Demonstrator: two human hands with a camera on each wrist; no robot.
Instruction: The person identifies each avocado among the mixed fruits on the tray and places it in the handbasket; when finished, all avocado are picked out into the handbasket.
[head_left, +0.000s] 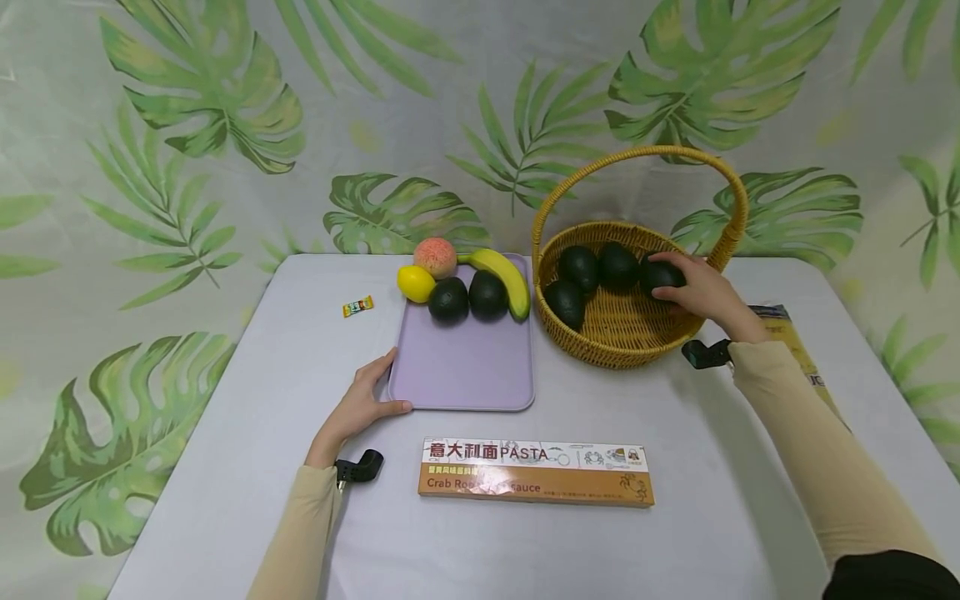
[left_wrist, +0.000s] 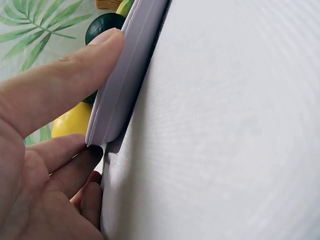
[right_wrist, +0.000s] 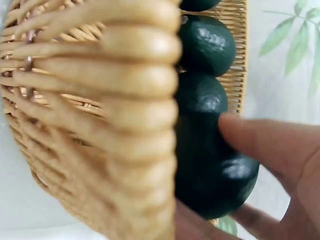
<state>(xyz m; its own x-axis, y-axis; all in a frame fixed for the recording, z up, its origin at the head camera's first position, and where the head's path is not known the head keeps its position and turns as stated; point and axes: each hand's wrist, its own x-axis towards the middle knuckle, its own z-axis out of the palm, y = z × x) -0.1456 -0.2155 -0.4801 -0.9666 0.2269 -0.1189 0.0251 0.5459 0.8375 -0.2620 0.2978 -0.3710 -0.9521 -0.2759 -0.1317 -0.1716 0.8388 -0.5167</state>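
Note:
My right hand (head_left: 705, 292) grips an avocado (head_left: 660, 275) at the right side of the wicker basket (head_left: 615, 358). In the right wrist view, the thumb lies across this dark avocado (right_wrist: 215, 185), and the basket's woven part hides some of it. Several other avocados (head_left: 578, 268) lie in the basket. At the near left corner of the lilac tray (head_left: 465, 367), my left hand (head_left: 360, 406) touches the rim with thumb and fingers fairly straight. On the tray's far half sit two avocados (head_left: 448, 301), a lemon (head_left: 416, 284), a peach (head_left: 436, 257) and a banana (head_left: 507, 279).
A pasta box (head_left: 536, 472) lies in front of the tray and basket. Left of the tray is a small wrapped snack (head_left: 357, 307). A yellow packet (head_left: 798, 350) is partly hidden under the right forearm. The basket's tall handle (head_left: 637, 154) arches over it.

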